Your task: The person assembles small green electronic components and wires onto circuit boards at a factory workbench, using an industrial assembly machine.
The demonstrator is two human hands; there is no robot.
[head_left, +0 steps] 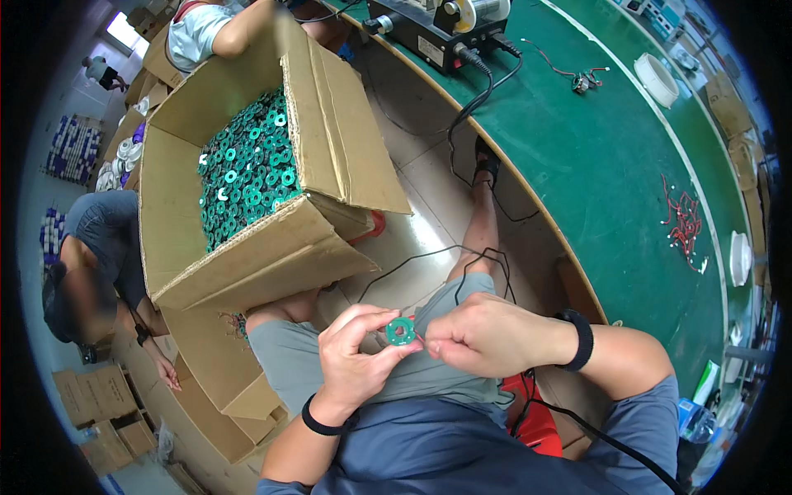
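Above my lap, my left hand [359, 351] pinches a small green ring-shaped circuit board [400, 332] between thumb and fingers. The board has a round hole in its middle and faces up. Close on its right, my right hand [470, 334] is closed, thumb against curled fingers. A thin red wire [419, 337] shows between the board and these fingertips; its end is hidden in the grip. Ahead to the left stands an open cardboard box [177, 223] holding a heap of similar green ring boards [252, 169].
The green worktable [569, 177] curves along the right. On it are a black machine with a spool [433, 41], a bundle of red wires [685, 223], a small wired part [586, 81] and white reels [656, 80]. Black cables hang near my legs. Other people sit at the left and far side.
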